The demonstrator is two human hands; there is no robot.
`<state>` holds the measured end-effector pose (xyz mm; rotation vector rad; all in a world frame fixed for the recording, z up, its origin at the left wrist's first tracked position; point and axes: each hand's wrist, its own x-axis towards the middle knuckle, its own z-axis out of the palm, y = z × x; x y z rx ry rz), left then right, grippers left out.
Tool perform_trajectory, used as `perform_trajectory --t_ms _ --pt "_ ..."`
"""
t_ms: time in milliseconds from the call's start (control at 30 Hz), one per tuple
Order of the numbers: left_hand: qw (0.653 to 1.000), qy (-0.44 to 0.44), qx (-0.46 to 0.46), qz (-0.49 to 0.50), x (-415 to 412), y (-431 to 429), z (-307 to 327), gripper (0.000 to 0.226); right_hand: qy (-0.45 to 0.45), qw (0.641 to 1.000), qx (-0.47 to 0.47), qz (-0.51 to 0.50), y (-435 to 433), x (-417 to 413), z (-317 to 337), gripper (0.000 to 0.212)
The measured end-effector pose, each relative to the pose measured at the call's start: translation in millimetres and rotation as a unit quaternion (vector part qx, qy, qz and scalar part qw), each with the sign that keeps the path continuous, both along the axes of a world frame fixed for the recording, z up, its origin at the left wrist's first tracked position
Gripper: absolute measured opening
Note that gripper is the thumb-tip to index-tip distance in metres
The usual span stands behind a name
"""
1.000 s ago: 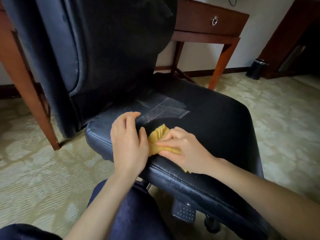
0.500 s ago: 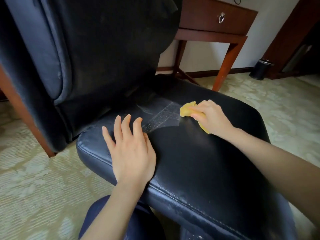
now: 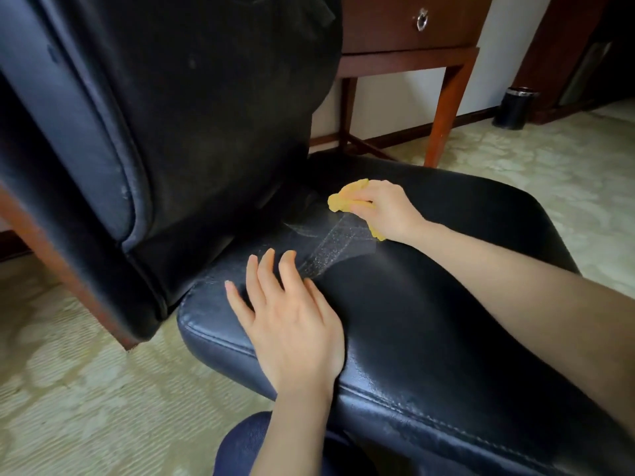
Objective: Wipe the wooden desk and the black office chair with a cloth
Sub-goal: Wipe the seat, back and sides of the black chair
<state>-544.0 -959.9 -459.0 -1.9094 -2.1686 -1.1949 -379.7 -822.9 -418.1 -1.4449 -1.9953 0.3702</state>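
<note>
Yellow cloth is bunched under the curled fingers of the right hand, which pinch it and press it onto the rear of the seat of the black office chair, close to where the backrest rises. The left hand lies flat on the seat's near-left part, its fingers straight and slightly spread, holding nothing (a brace, I judge).

Between the two hands runs a greyish dusty patch. Its long axis slants from the left fingertips up and right to the cloth, so the next stroke probably draws the cloth down-left, toward the person. The right hand, at the patch's far end, is the one placed for it.

Count: one cloth, one chair, two hands, one wooden desk behind with one ring-pull drawer, and one dark bin on the carpet.
</note>
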Motion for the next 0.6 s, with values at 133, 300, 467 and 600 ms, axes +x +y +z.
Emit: perform_trajectory --t_ms 133,300,467,600 --pt "1.0 0.0 -0.003 -0.005 -2.4 0.5 -0.6 0.035 -0.093 0.993 0.052 0.055 -48.2 9.1 -14.2 0.024" --pt "1.0 0.001 0.003 -0.008 -4.6 -1.1 2.4 0.036 -0.095 0.988 0.045 0.116 -121.3 12.1 -12.6 0.026" --pt "1.0 -0.006 0.013 -0.011 -6.5 -0.7 2.5 0.036 -0.075 0.981 0.027 0.175 -174.2 24.6 -10.4 0.03" --pt "1.0 -0.01 0.022 -0.013 -5.8 -1.8 2.5 0.035 -0.115 0.972 0.059 0.197 -160.5 30.9 -3.0 0.029"
